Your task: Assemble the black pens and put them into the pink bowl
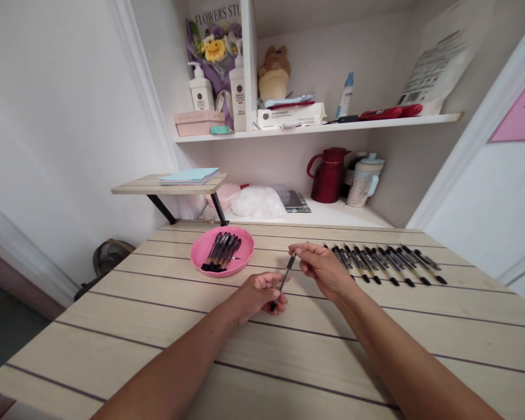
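Observation:
A slim pen [286, 277] with a clear barrel and black grip slants between my two hands above the table. My left hand [262, 294] is closed around its lower part, where the black end shows. At the upper end, the thumb and fingers of my right hand [319, 263] pinch near the tip; whether a small part is between them is hidden. Just beyond my right hand lies a row of several pens [389, 262] with black ends, partly covered by that hand. Left of my hands, a pink scalloped dish [196, 256] holds several capped black pens [222, 251].
The slatted wooden table [192, 361] fills the foreground. A small raised shelf [135, 185] with coloured paper [190, 176] stands at the back left. Behind are a clear plastic bag [258, 202], a red jug [329, 178] and a pale tumbler [364, 182].

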A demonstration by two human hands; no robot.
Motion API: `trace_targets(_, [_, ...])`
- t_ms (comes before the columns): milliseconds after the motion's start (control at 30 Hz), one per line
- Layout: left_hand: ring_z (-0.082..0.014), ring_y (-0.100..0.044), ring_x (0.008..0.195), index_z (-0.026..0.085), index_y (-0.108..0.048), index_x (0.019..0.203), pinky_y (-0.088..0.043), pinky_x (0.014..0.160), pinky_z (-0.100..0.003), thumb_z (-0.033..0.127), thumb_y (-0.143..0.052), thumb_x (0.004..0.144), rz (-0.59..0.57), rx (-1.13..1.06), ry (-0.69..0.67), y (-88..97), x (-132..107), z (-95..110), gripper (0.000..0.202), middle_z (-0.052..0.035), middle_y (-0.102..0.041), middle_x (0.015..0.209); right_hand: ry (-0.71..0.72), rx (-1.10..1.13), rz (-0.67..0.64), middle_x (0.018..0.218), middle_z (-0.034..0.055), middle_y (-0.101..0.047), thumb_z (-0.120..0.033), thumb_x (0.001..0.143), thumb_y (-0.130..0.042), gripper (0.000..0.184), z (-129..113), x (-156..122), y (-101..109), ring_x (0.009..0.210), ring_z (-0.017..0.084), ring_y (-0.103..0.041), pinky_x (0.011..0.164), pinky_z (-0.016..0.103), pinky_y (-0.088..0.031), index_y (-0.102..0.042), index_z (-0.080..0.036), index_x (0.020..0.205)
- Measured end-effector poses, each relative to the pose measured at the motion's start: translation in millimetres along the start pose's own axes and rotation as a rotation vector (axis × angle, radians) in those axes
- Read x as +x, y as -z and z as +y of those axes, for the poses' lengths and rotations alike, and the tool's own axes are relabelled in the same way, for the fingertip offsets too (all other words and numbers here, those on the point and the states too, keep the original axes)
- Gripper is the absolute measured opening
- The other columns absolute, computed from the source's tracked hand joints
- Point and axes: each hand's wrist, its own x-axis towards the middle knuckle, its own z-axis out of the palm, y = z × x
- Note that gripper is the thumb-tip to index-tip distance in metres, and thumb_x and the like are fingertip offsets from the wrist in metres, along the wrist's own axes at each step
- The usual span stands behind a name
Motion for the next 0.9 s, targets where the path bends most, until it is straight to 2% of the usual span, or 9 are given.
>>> trace_targets(133, [-0.0138,-0.059,0.061,0.013,-0.051,0.112,-0.04,0.056,-0.025,0.029,-0.062,0.068,-0.004,0.016,-0.003,-0.9,-0.4,1.3,0.048,-0.0053,-0.061,0.072,-0.017,-0.041,0.032,0.05,-0.0062,-0.049,-0.039,0.056,-0.069,0.03,2.9,1.6,0.0,0.037,0.002,-0.035,0.036,0.018,-0.021,-0.058,-0.016,0.07])
trace_targets(300, [-0.0132,-0.059,0.059,0.015,-0.049,0.112,-0.04,0.055,-0.024,0.027,-0.062,0.068,0.014,-0.01,0.001,-1.7,-0.7,0.4,0.048,-0.0046,-0.061,0.071,-0.062,0.042,-0.041,0.07,-0.0025,-0.059,-0.042,0.06,-0.066,0.032,-0.5,0.5,2.7,0.039,0.002,-0.039,0.035,0.017,-0.02,-0.056,-0.018,0.079])
trace_targets(400, [-0.0131,-0.059,0.059,0.015,-0.05,0.111,-0.04,0.055,-0.024,0.027,-0.062,0.067,0.015,-0.017,-0.001,-1.6,-0.3,-1.1,0.047,-0.0049,-0.062,0.071,-0.081,0.039,-0.079,0.056,-0.0057,-0.052,-0.037,0.057,-0.069,0.03,0.4,-0.1,2.9,0.038,0.002,-0.035,0.036,0.017,-0.019,-0.056,-0.016,0.074])
trace_targets(500, [-0.0129,-0.059,0.059,0.015,-0.05,0.11,-0.04,0.055,-0.024,0.027,-0.063,0.067,0.006,-0.009,-0.005,-1.2,0.2,-1.7,0.046,-0.0048,-0.062,0.071,-0.092,0.023,-0.058,0.045,-0.009,-0.041,-0.035,0.056,-0.071,0.028,3.7,-0.2,1.8,0.037,0.002,-0.033,0.036,0.016,-0.018,-0.052,-0.016,0.065])
trace_targets(600, [-0.0128,-0.058,0.059,0.014,-0.051,0.11,-0.04,0.055,-0.024,0.027,-0.062,0.068,-0.005,0.0,-0.002,-1.0,0.1,-0.6,0.045,-0.0047,-0.061,0.071,-0.096,0.028,-0.075,0.048,-0.0077,-0.045,-0.035,0.056,-0.072,0.028,4.2,-0.4,2.4,0.038,0.002,-0.034,0.037,0.017,-0.019,-0.053,-0.017,0.065])
trace_targets(733, [-0.0127,-0.058,0.059,0.014,-0.05,0.111,-0.04,0.055,-0.024,0.026,-0.062,0.068,-0.013,-0.011,-0.004,-0.4,-0.6,1.2,0.046,-0.0048,-0.061,0.072,-0.083,0.095,-0.181,0.065,-0.0021,-0.057,-0.036,0.061,-0.069,0.029,2.3,0.2,7.7,0.041,0.002,-0.036,0.037,0.018,-0.018,-0.061,-0.017,0.081])
trace_targets(900, [-0.0128,-0.059,0.06,0.015,-0.052,0.109,-0.04,0.055,-0.024,0.027,-0.062,0.068,-0.016,0.0,-0.006,-0.8,0.1,-0.2,0.044,-0.0047,-0.061,0.071,-0.086,0.075,-0.132,0.046,-0.006,-0.045,-0.035,0.056,-0.072,0.029,6.0,3.3,10.8,0.039,0.003,-0.033,0.038,0.018,-0.017,-0.062,-0.014,0.074])
